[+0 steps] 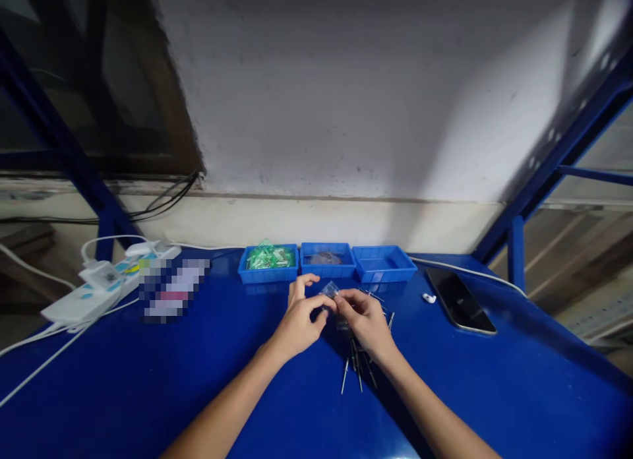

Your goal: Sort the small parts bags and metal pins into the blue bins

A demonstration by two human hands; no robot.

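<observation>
A small clear plastic bag (pixel 330 289) is pinched in the fingers of my right hand (pixel 364 319). My left hand (pixel 301 319) is beside it, its thumb and index finger curled toward the bag, their tips close to my right fingertips; whether they grip the bag I cannot make out. Under and around my right hand several thin metal rods (pixel 359 373) lie loose on the blue table. Behind my hands stand three blue trays: the left tray (pixel 270 275) holds green packets, the middle tray (pixel 328 272) holds clear packets, and the right tray (pixel 385 275) shows nothing inside.
A black phone (pixel 461 301) and a small white earbud (pixel 428 299) lie on the right of the table. At the left are a white power strip (pixel 74 305) with cables and a blurred-out flat item (pixel 175 291). Blue frame posts rise at both sides.
</observation>
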